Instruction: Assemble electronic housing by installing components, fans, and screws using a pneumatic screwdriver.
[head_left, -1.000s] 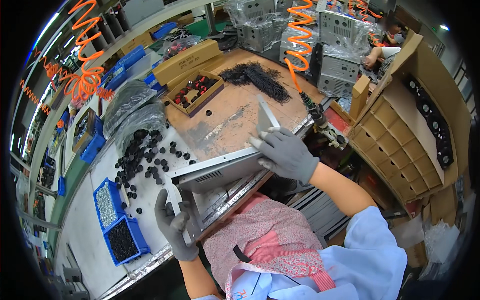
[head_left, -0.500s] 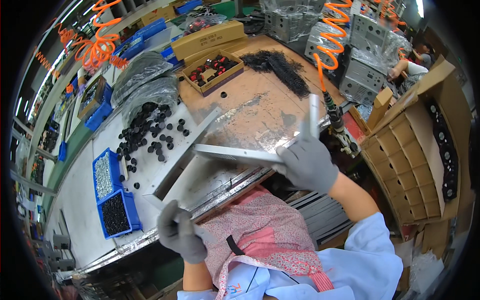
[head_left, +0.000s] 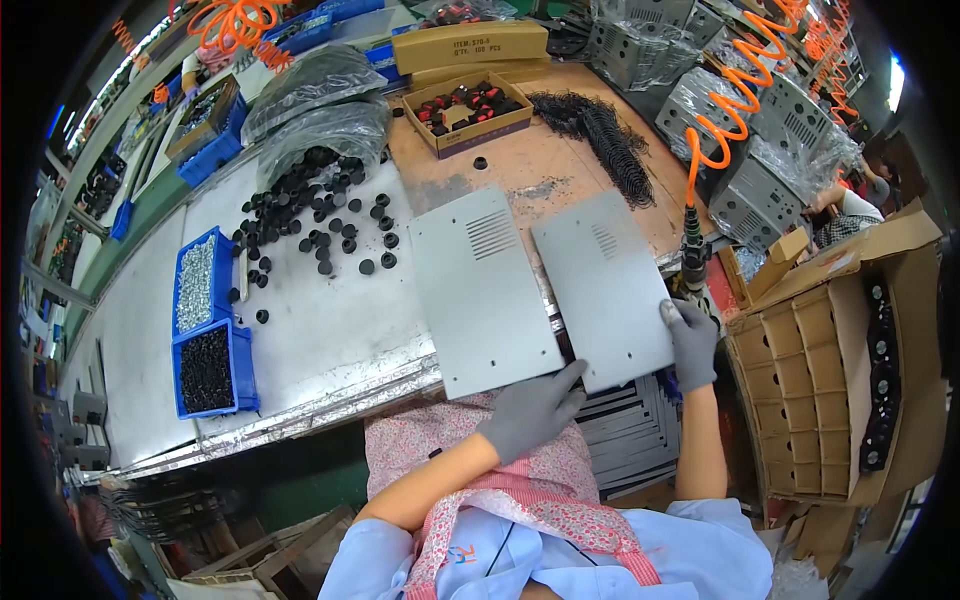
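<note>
Step in hand looks like panel handling: two grey panels side by side, vents toward 12.

Left panel (head_left: 485, 300) and right panel (head_left: 605, 290) both reach past the near edge of the surface (head_left: 325, 325), narrow gap between. Can't judge how much either rests on it.

Right hand (head_left: 690, 345): gripping right panel's edge at its 4 o'clock, thumb on top. Left hand (head_left: 537, 408): at left panel's 5 o'clock, fingers by the corner next to the gap; can't tell if it grips, underside is hidden.

Next move, my read: keep the right-side pinch, get a sure hold on the left panel, mind edges knocking across the gap.

Around left panel: caps (head_left: 320, 205) at 10, blue bins (head_left: 243, 372) at 9, box (head_left: 490, 135) at 12. Driver (head_left: 693, 250) at right panel's 2 o'clock.
</note>
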